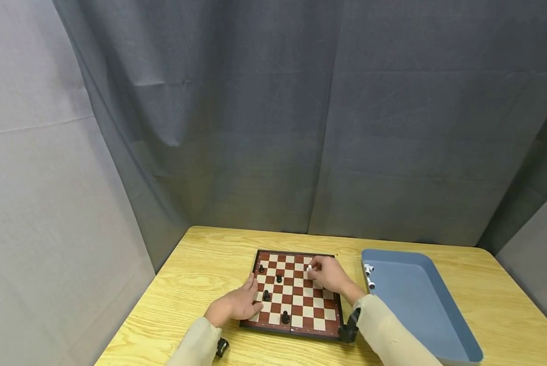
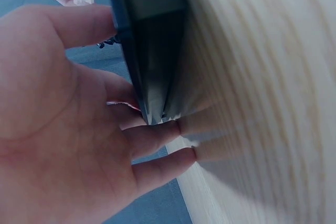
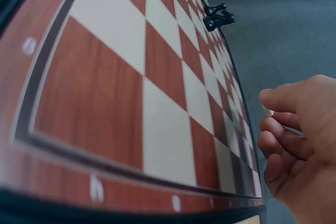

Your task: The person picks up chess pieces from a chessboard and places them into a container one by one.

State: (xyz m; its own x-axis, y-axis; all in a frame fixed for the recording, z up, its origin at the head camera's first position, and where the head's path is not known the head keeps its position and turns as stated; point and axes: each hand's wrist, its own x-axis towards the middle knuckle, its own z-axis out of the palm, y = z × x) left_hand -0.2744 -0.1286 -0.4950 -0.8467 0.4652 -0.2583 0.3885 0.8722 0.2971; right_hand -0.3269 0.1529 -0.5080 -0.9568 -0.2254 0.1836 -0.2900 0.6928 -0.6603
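A brown-and-cream chessboard (image 1: 307, 311) lies flat on the wooden table. My left hand (image 1: 236, 305) rests against its left edge, fingers fairly straight. In the left wrist view the thumb lies on the board's rim while fingertips (image 2: 186, 156) reach down to the table. Between thumb and fingers, my right hand (image 1: 331, 277) pinches a small white chess piece (image 1: 309, 268) over the far right part of the board; the fingers hide most of it. Black chess pieces stand on the left half, among them one near the front edge (image 1: 285, 317) and one near the far left corner (image 1: 261, 269).
To the right of the board is a blue-grey tray (image 1: 410, 290), with several white chess pieces (image 1: 369, 270) along its left wall. A grey curtain (image 1: 264, 127) hangs behind the table. Black wrist gear (image 1: 349, 326) overlaps the board's front right corner in the head view.
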